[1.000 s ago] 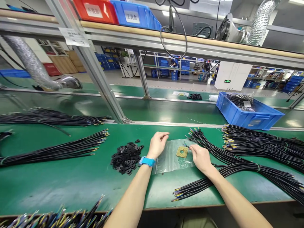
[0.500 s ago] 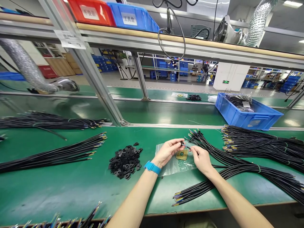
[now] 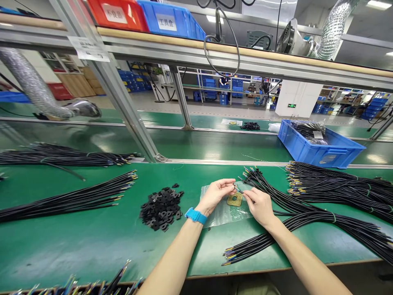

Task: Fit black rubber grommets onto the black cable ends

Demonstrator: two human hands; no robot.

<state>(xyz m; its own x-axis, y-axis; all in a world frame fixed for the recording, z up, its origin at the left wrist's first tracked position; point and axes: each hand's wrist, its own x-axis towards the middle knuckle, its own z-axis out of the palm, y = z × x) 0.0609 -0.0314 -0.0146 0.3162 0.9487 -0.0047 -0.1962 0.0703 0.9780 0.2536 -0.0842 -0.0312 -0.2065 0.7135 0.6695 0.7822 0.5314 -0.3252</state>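
My right hand [image 3: 259, 205] pinches a black cable near its stripped end. Thin coloured wires [image 3: 238, 189] stick out from that end and reach the fingertips of my left hand [image 3: 216, 196]. Between my left thumb and index finger is a small black piece, mostly hidden by the fingers. Below both hands a yellowish square pad with a round hole [image 3: 234, 199] lies on a clear plastic bag [image 3: 219, 217]. Left of the bag is a heap of flat black pieces with holes [image 3: 161, 208].
Black cable bundles lie right [image 3: 331, 188], at the front [image 3: 248, 248] and left [image 3: 76, 196] on the green table [image 3: 107, 241]. A blue bin [image 3: 334, 149] holding bagged items stands at the back right. Metal posts [image 3: 110, 82] carry an overhead shelf.
My right hand has shifted slightly left, towards my left hand, with the cable. Less of the black piece and of the bare wires shows between the hands.
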